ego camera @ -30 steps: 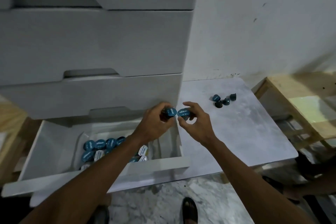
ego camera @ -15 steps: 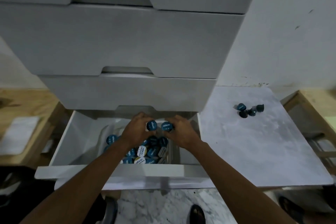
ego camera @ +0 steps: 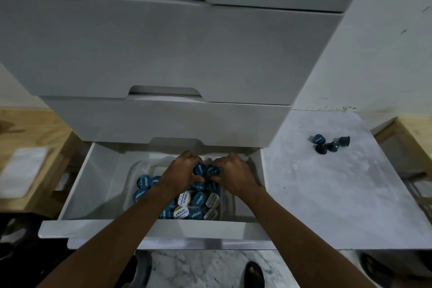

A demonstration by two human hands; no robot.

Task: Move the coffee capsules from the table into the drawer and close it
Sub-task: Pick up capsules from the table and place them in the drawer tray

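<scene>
Two capsules [ego camera: 205, 169] are being lowered into the drawer [ego camera: 149, 227], left hand [ego camera: 180, 175] and right hand [ego camera: 233, 175] each clamped on one; release is called for next, then the four capsules on the table [ego camera: 330, 144], right of frame.

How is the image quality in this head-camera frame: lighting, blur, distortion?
Head view: dim, bluish light; wide-angle bend bows the cabinet fronts; left and right margins smear. The hands, left and right, and the capsule lids in the drawer stay sharp enough to read; the capsules on the table look dark, slightly soft.
</scene>
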